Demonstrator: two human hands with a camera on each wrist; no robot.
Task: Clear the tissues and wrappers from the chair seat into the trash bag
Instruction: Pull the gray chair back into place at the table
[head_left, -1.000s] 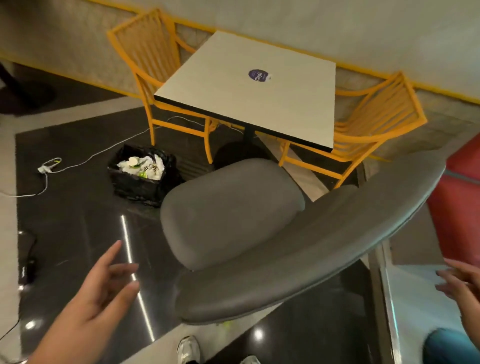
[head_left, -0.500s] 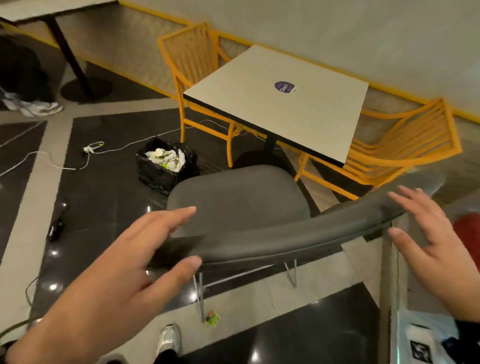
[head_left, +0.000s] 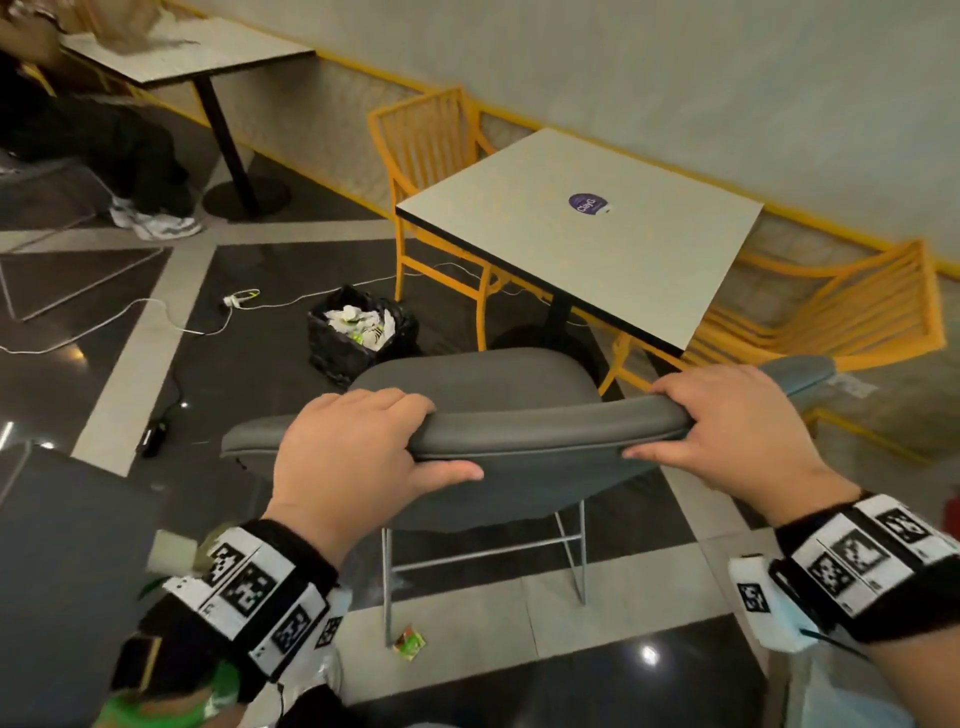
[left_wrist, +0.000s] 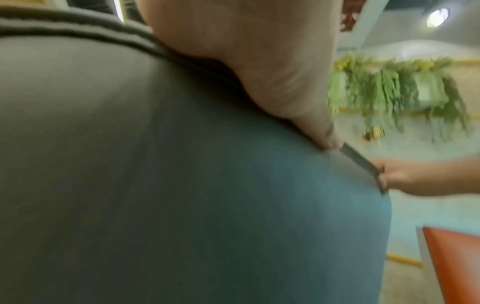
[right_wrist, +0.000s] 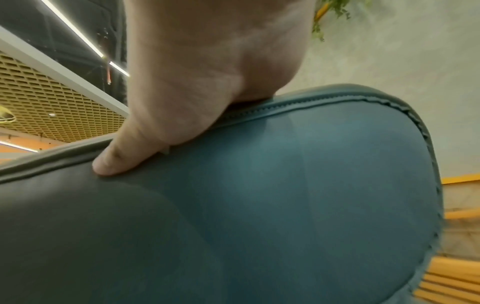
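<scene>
The grey padded chair's backrest (head_left: 550, 431) runs across the middle of the head view, and its seat (head_left: 467, 374) lies bare beyond it. My left hand (head_left: 363, 447) grips the top edge of the backrest, fingers over the far side and thumb on the near side. My right hand (head_left: 727, 421) grips the same edge further right. The wrist views show each thumb pressed on the backrest (left_wrist: 182, 185) (right_wrist: 259, 205). The black trash bag (head_left: 358, 332) stands open on the floor beyond the chair's left side, with white tissues and wrappers inside. A small green wrapper (head_left: 410, 642) lies on the floor by the chair's legs.
A square beige table (head_left: 597, 244) stands just beyond the chair with yellow chairs (head_left: 431, 140) on two sides. A white cable (head_left: 156, 306) crosses the floor at the left. A seated person's legs and shoes (head_left: 150, 218) are at the far left under another table.
Both hands came down from open and hovering onto the chair's backrest and now grip it. My view has pulled back, with the chair now further in front of me.
</scene>
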